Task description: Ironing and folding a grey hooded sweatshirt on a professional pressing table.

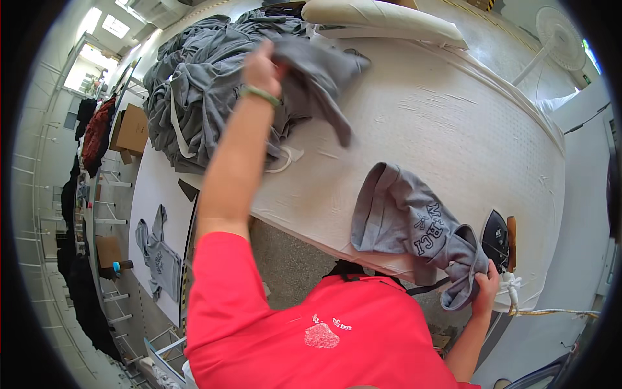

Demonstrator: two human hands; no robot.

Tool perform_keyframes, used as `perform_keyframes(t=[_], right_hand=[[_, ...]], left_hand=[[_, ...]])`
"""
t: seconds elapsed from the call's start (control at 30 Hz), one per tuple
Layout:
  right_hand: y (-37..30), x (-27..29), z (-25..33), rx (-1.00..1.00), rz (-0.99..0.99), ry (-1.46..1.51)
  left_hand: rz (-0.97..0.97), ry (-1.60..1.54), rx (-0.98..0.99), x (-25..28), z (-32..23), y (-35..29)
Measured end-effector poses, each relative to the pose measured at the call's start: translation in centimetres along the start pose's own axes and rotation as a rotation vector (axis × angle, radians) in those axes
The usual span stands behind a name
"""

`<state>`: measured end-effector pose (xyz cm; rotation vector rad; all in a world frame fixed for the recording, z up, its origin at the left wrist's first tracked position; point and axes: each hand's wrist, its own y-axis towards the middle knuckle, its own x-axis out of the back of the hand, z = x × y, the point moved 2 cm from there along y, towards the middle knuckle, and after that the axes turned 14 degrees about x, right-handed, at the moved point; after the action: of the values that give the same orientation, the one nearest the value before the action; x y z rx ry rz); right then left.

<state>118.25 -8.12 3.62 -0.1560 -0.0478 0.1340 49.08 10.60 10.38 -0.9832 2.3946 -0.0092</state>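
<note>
My left hand [262, 68], with a pale green bangle at the wrist, is stretched over the far-left pile. Its fingers are closed on a grey garment [317, 71], which swings out to the right, blurred. Close to the table's front edge, my right hand [486, 288] grips the bunched end of a grey sweatshirt [395, 207] with dark lettering. The rest of that sweatshirt lies on the pale cloth-covered table [421, 120]. Just beyond my right hand stands a dark iron [495, 236].
A big heap of grey garments [207, 84] covers the table's far left. Along the far edge lies a long padded roll [389, 19]. A white side table [152, 188] at left bears another grey sweatshirt [162, 259]. A cord [551, 313] runs right from the iron's corner. A fan [560, 39] stands far right.
</note>
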Motion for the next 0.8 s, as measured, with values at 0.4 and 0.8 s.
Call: perform_keyframes(t=[0.4,0.8], right_hand=[[6.5,-11.4,12.2,0.129,0.316,-0.243],[8.2,-12.8,18.5,0.178,0.518,-0.066]], left_hand=[[0.606,0.693,-0.156,1.0,2.0,-14.5],[0.720,0.856,-0.732,-2.9,-0.6,-22.9]])
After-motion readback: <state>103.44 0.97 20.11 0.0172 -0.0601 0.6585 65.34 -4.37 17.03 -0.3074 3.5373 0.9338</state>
